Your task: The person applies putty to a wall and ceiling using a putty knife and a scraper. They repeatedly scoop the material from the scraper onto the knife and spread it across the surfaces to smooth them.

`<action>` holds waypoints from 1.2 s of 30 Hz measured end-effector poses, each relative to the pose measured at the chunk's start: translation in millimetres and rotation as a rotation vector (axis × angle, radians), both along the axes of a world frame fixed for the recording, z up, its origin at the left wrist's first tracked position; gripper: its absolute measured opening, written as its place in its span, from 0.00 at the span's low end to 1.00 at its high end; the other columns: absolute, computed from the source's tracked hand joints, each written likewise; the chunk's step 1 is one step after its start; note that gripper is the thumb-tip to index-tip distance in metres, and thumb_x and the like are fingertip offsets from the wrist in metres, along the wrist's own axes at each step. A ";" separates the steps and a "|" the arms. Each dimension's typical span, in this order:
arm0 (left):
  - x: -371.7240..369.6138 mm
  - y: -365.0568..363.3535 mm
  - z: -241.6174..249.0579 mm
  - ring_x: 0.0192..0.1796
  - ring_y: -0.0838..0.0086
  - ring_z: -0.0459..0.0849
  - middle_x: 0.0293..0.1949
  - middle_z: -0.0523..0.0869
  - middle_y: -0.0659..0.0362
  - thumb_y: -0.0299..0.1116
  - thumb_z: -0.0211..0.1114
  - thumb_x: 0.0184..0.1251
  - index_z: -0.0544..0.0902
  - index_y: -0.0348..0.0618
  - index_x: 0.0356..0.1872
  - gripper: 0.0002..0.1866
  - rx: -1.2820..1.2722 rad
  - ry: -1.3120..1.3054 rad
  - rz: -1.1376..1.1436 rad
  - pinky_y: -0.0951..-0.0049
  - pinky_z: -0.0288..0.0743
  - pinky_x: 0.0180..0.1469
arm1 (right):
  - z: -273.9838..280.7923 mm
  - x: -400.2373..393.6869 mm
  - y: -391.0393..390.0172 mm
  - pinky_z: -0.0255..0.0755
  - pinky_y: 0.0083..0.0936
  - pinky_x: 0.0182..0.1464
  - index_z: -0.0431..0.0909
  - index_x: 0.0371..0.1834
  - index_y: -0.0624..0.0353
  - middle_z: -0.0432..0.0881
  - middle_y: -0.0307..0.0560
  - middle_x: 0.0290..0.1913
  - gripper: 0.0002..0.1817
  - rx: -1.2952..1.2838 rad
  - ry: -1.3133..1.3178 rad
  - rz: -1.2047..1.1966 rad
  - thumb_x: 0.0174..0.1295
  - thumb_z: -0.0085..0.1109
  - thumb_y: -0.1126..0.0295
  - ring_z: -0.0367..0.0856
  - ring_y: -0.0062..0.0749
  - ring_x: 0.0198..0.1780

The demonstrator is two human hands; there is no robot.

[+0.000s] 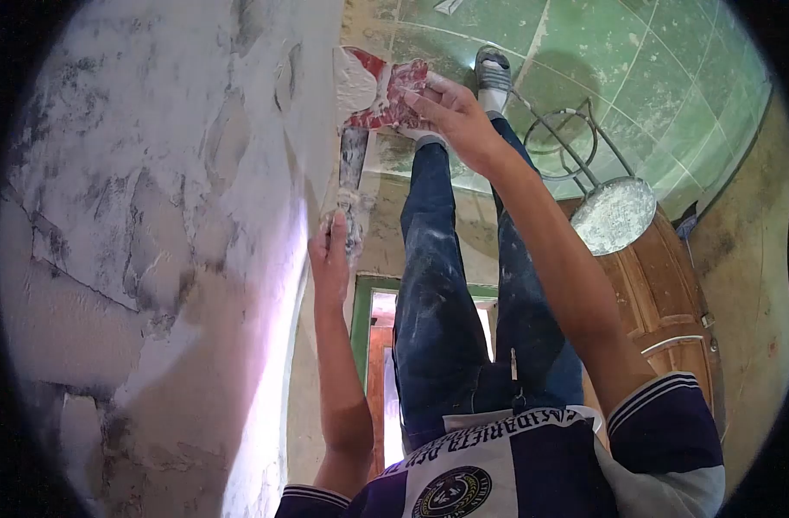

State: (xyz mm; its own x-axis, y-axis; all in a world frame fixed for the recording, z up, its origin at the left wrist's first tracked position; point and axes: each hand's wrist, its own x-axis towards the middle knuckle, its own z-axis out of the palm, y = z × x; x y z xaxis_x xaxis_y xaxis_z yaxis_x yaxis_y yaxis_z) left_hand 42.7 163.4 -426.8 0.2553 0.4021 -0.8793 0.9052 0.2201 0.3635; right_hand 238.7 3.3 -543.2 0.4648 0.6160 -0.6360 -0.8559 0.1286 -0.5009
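My left hand (pixel 329 255) is closed around the worn handle of a putty knife (pixel 353 160), held beside the wall. The knife's dark blade is smeared with white and reaches up to the lower edge of a red spreader (pixel 373 114). My right hand (pixel 455 116) grips this flat red spreader by its right side, thumb and fingers pressed on it. A thick layer of white putty (pixel 357 82) covers the spreader's left part, and more is smeared over the red surface near my fingers.
A rough, patched wall (pixel 170 216) rises close on the left. Green floor tiles (pixel 653 86) carry white splashes. A metal-legged stool (pixel 614 216) with a spattered round seat stands at right, near a brown wooden door (pixel 662 293). A green door frame (pixel 361 328) shows below.
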 end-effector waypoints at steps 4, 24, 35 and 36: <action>4.5 -6.5 -12.3 0.27 0.85 0.72 0.28 0.77 0.67 0.47 0.55 0.79 0.79 0.44 0.37 0.17 -0.013 -0.029 0.043 0.82 0.67 0.28 | 27.0 6.4 -3.8 0.74 0.22 0.56 0.74 0.60 0.68 0.82 0.40 0.50 0.18 -0.133 -0.101 0.155 0.73 0.57 0.68 0.79 0.21 0.52; 81.5 2.6 -153.6 0.19 0.83 0.68 0.29 0.78 0.63 0.42 0.53 0.79 0.73 0.44 0.49 0.12 -0.493 -0.380 0.979 0.80 0.60 0.17 | -55.1 -12.7 -114.1 0.74 0.25 0.43 0.75 0.48 0.72 0.85 0.51 0.39 0.12 -0.512 -0.431 0.298 0.71 0.53 0.72 0.81 0.25 0.40; 113.7 63.8 -123.0 0.19 0.82 0.67 0.33 0.78 0.57 0.33 0.52 0.78 0.72 0.38 0.48 0.09 -0.572 -0.546 1.211 0.83 0.54 0.14 | -44.2 8.4 -105.7 0.72 0.24 0.41 0.76 0.48 0.69 0.85 0.50 0.39 0.11 -0.568 -0.484 0.393 0.70 0.54 0.71 0.79 0.22 0.38; 115.6 61.8 -116.4 0.19 0.82 0.66 0.33 0.78 0.57 0.33 0.53 0.78 0.73 0.38 0.49 0.09 -0.586 -0.545 1.264 0.83 0.54 0.14 | -51.7 4.8 -104.5 0.72 0.23 0.40 0.76 0.48 0.69 0.86 0.49 0.38 0.12 -0.530 -0.450 0.318 0.70 0.55 0.71 0.79 0.22 0.37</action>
